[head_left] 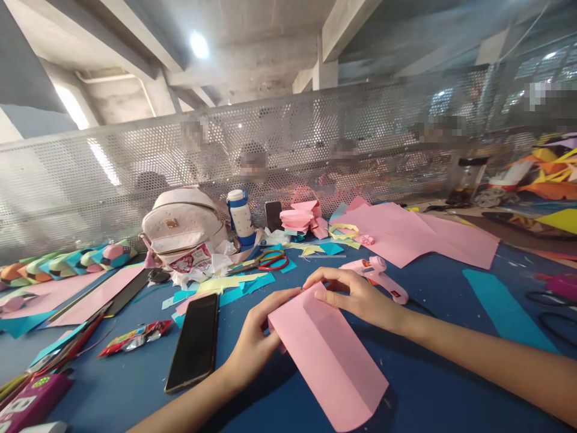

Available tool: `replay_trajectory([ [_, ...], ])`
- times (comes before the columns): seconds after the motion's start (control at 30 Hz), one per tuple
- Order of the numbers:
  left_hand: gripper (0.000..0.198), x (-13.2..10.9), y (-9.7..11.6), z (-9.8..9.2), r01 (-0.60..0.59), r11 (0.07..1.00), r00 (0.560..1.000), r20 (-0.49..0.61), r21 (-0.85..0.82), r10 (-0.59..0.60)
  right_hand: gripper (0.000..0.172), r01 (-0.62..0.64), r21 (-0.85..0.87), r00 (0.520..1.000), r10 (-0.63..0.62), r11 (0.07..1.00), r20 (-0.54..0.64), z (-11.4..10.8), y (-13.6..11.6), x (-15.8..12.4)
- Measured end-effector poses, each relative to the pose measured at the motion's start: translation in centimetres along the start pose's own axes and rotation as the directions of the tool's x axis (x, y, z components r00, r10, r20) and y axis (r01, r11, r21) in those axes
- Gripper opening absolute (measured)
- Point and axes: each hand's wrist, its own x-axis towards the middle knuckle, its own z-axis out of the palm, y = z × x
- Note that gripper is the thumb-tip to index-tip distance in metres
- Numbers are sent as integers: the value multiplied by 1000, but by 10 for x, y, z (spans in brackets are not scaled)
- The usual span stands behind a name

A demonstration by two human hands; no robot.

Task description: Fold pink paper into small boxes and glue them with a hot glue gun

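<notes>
A folded pink paper strip (pixel 329 358) lies on the blue table (pixel 428 385) in front of me, running from the centre toward the lower right. My left hand (pixel 256 337) pinches its upper left corner, fingers closed on the edge. My right hand (pixel 354 293) presses down on its top end with bent fingers. A crease runs along the strip's length.
A black phone (pixel 193 341) lies left of my hands. A pink glue gun (pixel 381 278) sits just behind my right hand. Scissors (pixel 265 262), paper scraps, a pale backpack (pixel 183 222), a bottle (pixel 240 216) and large pink sheets (pixel 406 231) fill the back, before a perforated metal screen.
</notes>
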Motion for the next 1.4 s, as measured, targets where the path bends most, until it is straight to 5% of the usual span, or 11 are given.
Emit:
replay_trajectory([
  [0.1,48,-1,3,0,144,979,990,24,-146,-142,31,-110,58,994,109,992,10,1,9,3],
  [0.43,50,4,-2,-1,273,784,962,177,-558,-208,36,-363,183,929,340,914,144,0,15,4],
  [0.7,58,7,-12,1,336,748,942,218,-573,-256,59,-408,414,865,199,813,461,4,25,-7],
  [0.8,58,7,-11,2,377,712,926,246,-592,-286,55,-434,419,845,199,798,496,7,23,-7],
  [0.97,62,8,-15,3,459,595,887,297,-660,-354,37,-520,443,835,325,730,444,7,15,-3],
  [1.1,59,10,-20,0,474,511,863,264,-717,-431,42,-505,468,854,339,725,395,1,20,4],
  [1.23,53,13,-19,-3,463,483,853,226,-743,-470,48,-416,551,908,300,724,291,-5,26,8],
  [1.4,48,15,-19,-4,436,478,849,171,-762,-501,51,-246,494,969,195,834,154,-3,30,7],
])
